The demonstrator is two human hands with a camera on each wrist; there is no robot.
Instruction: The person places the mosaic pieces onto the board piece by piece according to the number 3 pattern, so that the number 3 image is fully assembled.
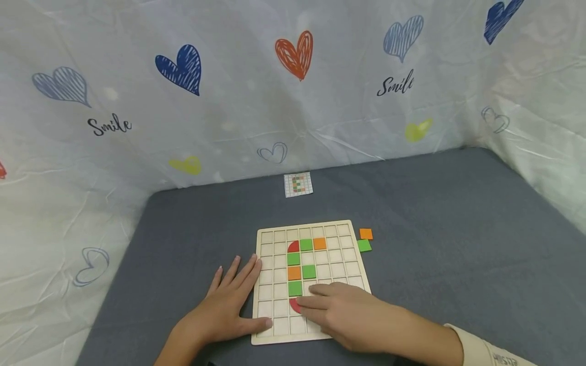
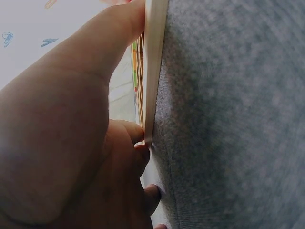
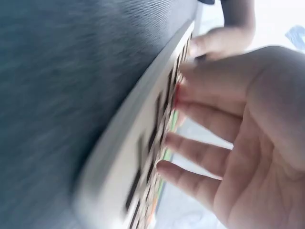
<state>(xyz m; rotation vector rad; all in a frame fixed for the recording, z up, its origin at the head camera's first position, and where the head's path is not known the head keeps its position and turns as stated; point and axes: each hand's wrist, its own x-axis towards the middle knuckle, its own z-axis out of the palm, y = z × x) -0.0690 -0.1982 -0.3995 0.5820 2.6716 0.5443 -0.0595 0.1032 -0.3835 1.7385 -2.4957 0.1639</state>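
A pale wooden grid board (image 1: 279, 333) lies on the dark grey cloth. My left hand (image 1: 229, 300) has its fingers spread along the board's left edge, the thumb over its lower left corner. My right hand (image 1: 348, 315) reaches over the lower right part, its fairly straight fingertips touching a red quarter-circle tile (image 1: 294, 305) that they partly cover. In the right wrist view a sliver of red shows beneath those fingertips. Above it in the same column are a green tile (image 1: 295, 288), an orange tile (image 1: 294, 273), another green tile and a second red quarter-circle (image 1: 293, 247).
A loose orange tile (image 1: 365, 234) and a loose green tile (image 1: 364, 246) lie by the board's upper right edge. Farther back is a small printed pattern card (image 1: 298, 184). A white curtain (image 1: 238, 101) with hearts hangs behind the table.
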